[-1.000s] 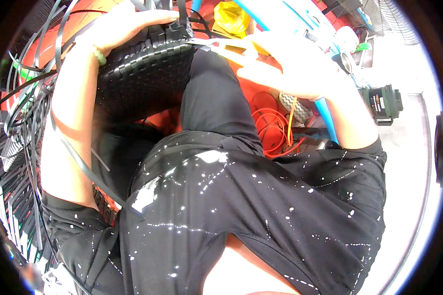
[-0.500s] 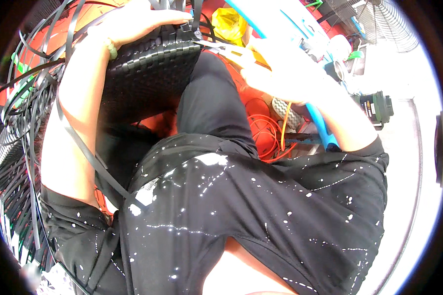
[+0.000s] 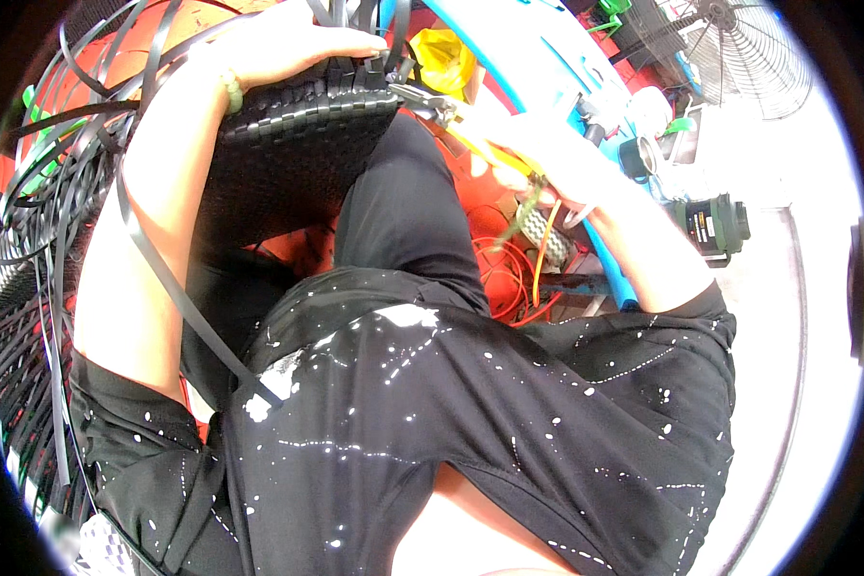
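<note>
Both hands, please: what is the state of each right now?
Left hand: on the black woven piece; open or closed cannot be told.
Right hand: closed around yellow-handled pliers.

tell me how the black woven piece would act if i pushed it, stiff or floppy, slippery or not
The black woven piece would probably flex a little yet hold its shape, since its flat strips are closely interlaced. The glossy highlights along its upper edge suggest it may feel slick.
</note>
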{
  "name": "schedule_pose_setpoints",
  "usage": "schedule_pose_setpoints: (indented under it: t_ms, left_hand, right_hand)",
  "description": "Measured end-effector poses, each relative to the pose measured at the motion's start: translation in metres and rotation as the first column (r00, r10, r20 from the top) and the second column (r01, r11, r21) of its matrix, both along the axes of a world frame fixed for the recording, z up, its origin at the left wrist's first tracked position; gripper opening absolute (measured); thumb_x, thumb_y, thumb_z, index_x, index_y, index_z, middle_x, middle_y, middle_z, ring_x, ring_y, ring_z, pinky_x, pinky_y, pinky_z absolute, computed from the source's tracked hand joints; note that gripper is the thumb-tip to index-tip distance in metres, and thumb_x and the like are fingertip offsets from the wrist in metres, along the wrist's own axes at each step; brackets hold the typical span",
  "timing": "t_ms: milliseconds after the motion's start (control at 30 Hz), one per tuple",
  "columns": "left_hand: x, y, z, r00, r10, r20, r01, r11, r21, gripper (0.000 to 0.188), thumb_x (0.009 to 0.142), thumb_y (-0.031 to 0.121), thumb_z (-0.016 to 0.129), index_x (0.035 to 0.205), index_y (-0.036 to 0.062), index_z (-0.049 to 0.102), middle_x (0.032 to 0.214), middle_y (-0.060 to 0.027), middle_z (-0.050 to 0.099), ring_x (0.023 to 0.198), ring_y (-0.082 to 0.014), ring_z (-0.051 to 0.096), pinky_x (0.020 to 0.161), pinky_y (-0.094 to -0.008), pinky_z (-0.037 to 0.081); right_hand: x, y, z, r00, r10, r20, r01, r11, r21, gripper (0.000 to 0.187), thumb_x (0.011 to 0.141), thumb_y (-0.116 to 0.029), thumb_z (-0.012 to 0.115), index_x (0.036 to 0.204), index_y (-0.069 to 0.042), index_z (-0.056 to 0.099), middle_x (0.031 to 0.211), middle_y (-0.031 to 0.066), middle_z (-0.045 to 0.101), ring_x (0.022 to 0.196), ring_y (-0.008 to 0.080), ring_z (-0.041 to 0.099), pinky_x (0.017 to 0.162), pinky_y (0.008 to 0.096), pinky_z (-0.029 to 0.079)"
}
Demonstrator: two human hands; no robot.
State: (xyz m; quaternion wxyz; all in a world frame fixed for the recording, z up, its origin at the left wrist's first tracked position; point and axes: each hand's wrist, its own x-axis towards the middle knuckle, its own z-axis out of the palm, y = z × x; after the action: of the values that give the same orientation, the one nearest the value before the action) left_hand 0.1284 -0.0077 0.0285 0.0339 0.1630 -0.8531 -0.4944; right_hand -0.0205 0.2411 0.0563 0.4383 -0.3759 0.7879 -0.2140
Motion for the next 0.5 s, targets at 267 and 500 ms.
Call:
schedule_pose_setpoints:
  t_ms: [267,500]
  left_hand:
    - [-0.009,0.0,-0.005,0.997,-0.065,-0.042,0.063,0.997,-0.053,0.041,0.088,0.035,0.07,0.115,0.0046,0.068,0.106,-0.0061,0.069,0.101,-0.0171,0.061,0.094,-0.0318,0.046]
    - [-0.002,-0.004,-0.006,0.995,-0.063,-0.073,0.06,0.997,-0.042,0.04,0.089,0.034,0.07,0.116,0.0056,0.068,0.107,-0.0074,0.069,0.102,-0.0178,0.061,0.095,-0.0321,0.045]
  right_hand:
    - [0.004,0.012,-0.001,0.671,0.182,-0.719,-0.286,0.958,-0.024,0.064,0.084,-0.064,0.061,0.093,-0.001,0.066,0.081,0.0167,0.065,0.079,0.0305,0.065,0.074,0.0402,0.05]
    - [0.007,0.001,0.009,0.438,0.219,-0.872,-0.415,0.91,0.02,0.06,0.083,-0.061,0.063,0.085,-0.001,0.063,0.076,0.0174,0.062,0.07,0.031,0.063,0.069,0.0409,0.049]
